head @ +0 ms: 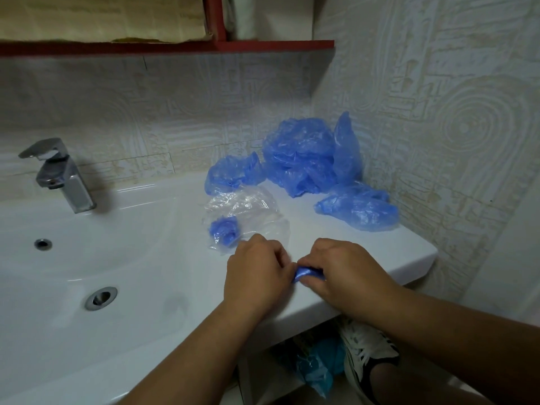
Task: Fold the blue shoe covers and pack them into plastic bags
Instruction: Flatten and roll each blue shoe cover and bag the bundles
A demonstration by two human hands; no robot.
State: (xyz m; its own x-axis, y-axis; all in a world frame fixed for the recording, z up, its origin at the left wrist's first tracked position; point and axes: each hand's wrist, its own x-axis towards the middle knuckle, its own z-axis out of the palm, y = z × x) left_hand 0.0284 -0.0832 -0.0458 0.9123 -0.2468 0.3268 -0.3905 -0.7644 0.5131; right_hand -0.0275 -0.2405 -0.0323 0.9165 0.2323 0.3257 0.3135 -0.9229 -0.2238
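A tightly folded blue shoe cover [308, 273] lies between my hands on the white sink ledge [394, 252]. My right hand [339, 273] grips it with curled fingers, and my left hand [257, 270] pinches its left end. Just beyond my left hand lies a clear plastic bag [251, 211] with one folded blue cover [224, 228] inside it. Loose blue shoe covers are heaped in the back corner [304, 159], with one more at the left [230, 172] and another at the right [359, 210].
The basin [73, 273] with its drain and a chrome tap [62, 176] take up the left side. A red shelf [163, 46] hangs above. Textured walls close the back and right. Below the ledge are a sneaker [371, 355] and more blue plastic [318, 366].
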